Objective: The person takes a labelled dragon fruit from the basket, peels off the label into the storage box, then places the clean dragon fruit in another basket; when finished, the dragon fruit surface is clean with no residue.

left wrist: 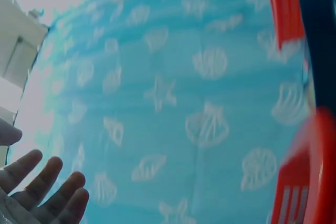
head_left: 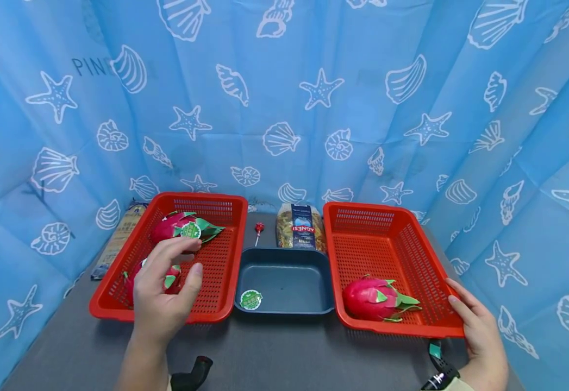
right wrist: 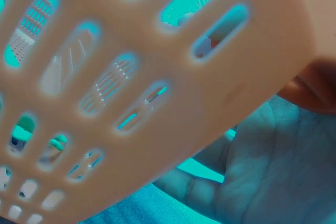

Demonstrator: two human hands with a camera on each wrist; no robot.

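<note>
My left hand point(head_left: 164, 288) is raised over the front of the left red basket point(head_left: 218, 312), thumb and fingers apart, with nothing between them. Two pink dragon fruits lie in that basket: the rear dragon fruit point(head_left: 167, 225) bears a green sticker, and the front one is partly hidden behind my hand. At the right red basket point(head_left: 362, 217), my right hand point(head_left: 482, 331) holds the front right corner by its rim; some of its fingers are hidden by the basket wall. One dragon fruit point(head_left: 367, 298) with green leaf tips lies inside this basket, near the front.
Between the baskets stands a dark blue tray point(head_left: 294, 282) with a round green sticker point(head_left: 251, 300) at its front left. Behind it are a red lollipop point(head_left: 259, 228) and a pasta bag point(head_left: 302, 228). Another packet point(head_left: 120, 239) lies left. A blue shell-print curtain point(head_left: 284, 108) encloses the table.
</note>
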